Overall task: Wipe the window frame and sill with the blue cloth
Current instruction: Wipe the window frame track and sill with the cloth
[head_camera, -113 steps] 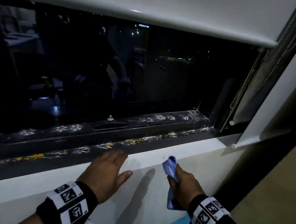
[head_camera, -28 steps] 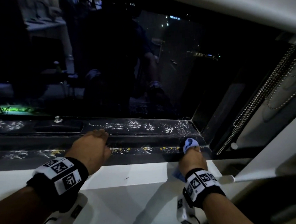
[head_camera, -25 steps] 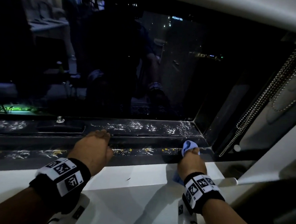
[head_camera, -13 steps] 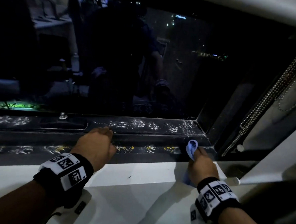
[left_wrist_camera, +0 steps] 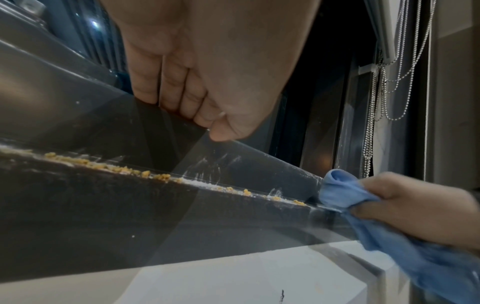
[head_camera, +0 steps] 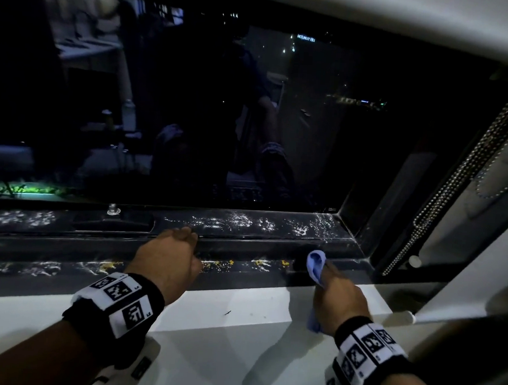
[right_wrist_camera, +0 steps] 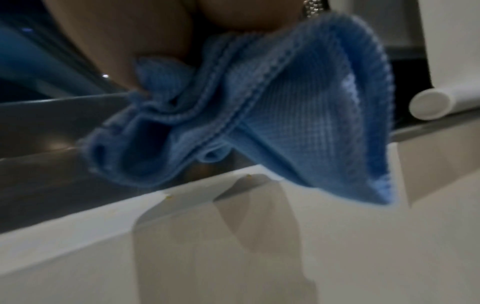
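Note:
The blue cloth (head_camera: 316,263) (left_wrist_camera: 340,191) (right_wrist_camera: 259,123) is bunched in my right hand (head_camera: 338,298) (left_wrist_camera: 405,207), which presses its front fold onto the dark lower track of the window frame (head_camera: 259,225) near the right corner. The cloth's tail hangs over the white sill (head_camera: 240,304). Yellow crumbs and white smears (head_camera: 227,263) (left_wrist_camera: 114,168) lie along the track to the left of the cloth. My left hand (head_camera: 168,255) (left_wrist_camera: 194,92) sits on the raised frame rail. Its fingers hook over the rail and its thumb is in front.
Bead chains (head_camera: 442,198) (left_wrist_camera: 374,123) hang at the right side of the frame. The white end of a blind's bottom bar (head_camera: 408,316) (right_wrist_camera: 428,105) lies on the sill's right end. A small metal knob (head_camera: 113,209) stands on the rail left of my left hand.
Both hands rose from the white wall below the sill to the dark frame. In the last second the cloth slid slightly left, away from the corner. The left hand stayed.

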Demonstrator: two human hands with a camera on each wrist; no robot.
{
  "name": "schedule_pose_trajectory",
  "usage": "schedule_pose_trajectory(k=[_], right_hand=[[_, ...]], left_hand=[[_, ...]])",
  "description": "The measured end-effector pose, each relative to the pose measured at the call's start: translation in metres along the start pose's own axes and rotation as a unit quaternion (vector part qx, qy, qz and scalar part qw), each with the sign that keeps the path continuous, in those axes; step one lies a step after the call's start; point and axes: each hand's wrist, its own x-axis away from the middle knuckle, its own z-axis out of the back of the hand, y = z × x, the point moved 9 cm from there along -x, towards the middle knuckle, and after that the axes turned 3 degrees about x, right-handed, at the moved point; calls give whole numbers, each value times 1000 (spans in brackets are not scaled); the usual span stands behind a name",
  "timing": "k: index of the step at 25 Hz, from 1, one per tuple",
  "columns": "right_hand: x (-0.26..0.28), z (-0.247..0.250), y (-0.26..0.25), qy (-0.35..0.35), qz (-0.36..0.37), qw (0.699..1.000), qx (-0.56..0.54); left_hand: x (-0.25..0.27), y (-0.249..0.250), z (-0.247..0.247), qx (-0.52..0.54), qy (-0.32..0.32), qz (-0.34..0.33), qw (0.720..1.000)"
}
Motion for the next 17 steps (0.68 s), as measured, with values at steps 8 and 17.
schedule_pose_trajectory(k=[8, 17], right_hand=[[14, -30, -46, -47, 77, 995, 43], [4, -35, -57, -75, -38, 995, 53]], left_hand=[[0, 0, -1, -8, -10, -6, 1000], [2, 2, 1, 2, -6, -4, 1000]])
